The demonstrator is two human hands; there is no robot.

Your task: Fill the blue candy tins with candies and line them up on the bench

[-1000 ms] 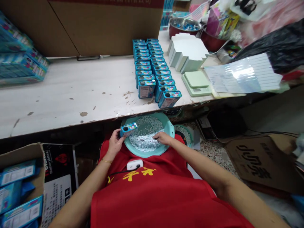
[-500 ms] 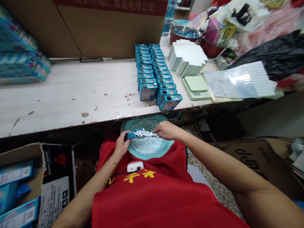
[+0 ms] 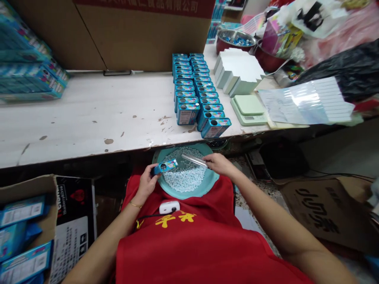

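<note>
My left hand [image 3: 148, 180] is closed round a small blue tin [image 3: 166, 166], its round opening facing up and a few white pellets at its right end. The tin is tilted over the left side of a teal basin [image 3: 212, 184] in my lap. Many small white pellets [image 3: 185, 180], like mints, lie in that basin. In my right hand [image 3: 219, 163] is a shiny scoop [image 3: 194, 159], its fingers wrapped round the near end. The scoop is above the pellets, apart from the tin, and no pellets show on it.
Two rows of blue tins [image 3: 215, 128] stand on the white table [image 3: 89, 122]. Right of them are stacked white cartons [image 3: 237, 65] and a pale green scale [image 3: 249, 108]. A large cardboard box [image 3: 142, 39] stands behind. An open carton [image 3: 51, 213] with blue packs is at lower left.
The scoop, heaped with pellets against the tin before, is now lifted and drawn right without them. The tin has tipped so its top faces me.
</note>
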